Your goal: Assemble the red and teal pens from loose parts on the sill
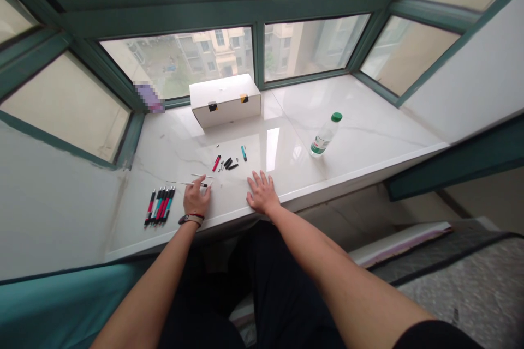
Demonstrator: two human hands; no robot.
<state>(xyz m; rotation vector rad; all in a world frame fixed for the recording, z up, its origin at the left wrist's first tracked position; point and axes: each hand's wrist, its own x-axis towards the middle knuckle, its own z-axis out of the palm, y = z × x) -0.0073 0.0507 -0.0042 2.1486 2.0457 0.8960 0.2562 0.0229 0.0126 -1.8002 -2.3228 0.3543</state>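
Note:
My left hand (197, 196), with a band on its wrist, rests low on the white sill; its thumb and forefinger are apart. Thin pen refills (179, 182) lie at its fingertips, and a small black piece shows between thumb and finger. To its left lies a row of several red, teal and black pens (160, 206). Beyond the fingers are a red pen barrel (216, 163), black grips (228, 163), a teal barrel (244, 153) and tiny metallic parts. My right hand (262, 192) lies flat near the front edge, fingers spread, holding nothing.
A white box (225, 101) with dark and yellow tabs stands at the back by the window. A clear bottle (325, 135) with a green cap stands upright to the right. Green window frames (221, 13) surround the sill, and its front edge (327, 188) runs before my body.

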